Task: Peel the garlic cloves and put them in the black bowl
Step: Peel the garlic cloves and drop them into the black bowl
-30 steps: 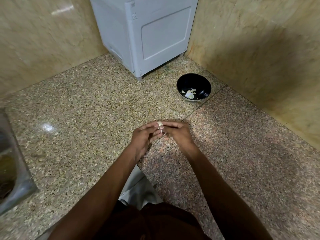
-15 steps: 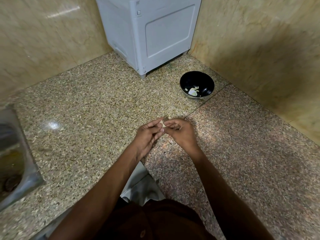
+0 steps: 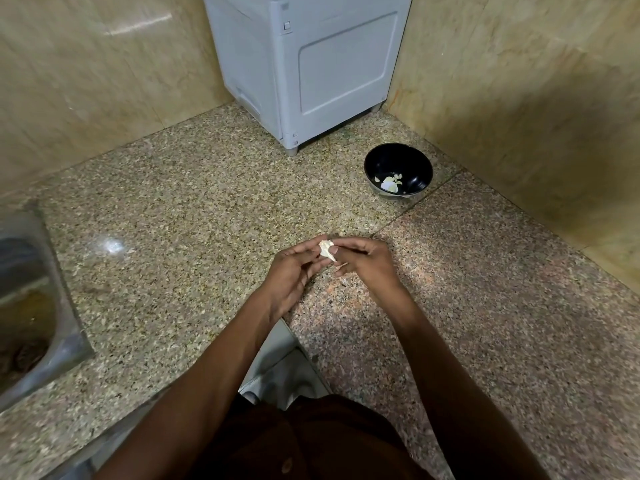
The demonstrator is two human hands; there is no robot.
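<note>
Both hands lifted slightly; the garlic clove (image 3: 326, 250) showed whiter, pinched by my left hand (image 3: 294, 271) and right hand (image 3: 363, 263). Skin should be stripped tip-first, above the black bowl (image 3: 398, 169).

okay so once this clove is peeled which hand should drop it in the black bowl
Probably the right hand. The black bowl sits ahead and to the right of both hands, so the right has the shorter, uncrossed path. Both the right and left hand pinch the garlic clove now.
</note>
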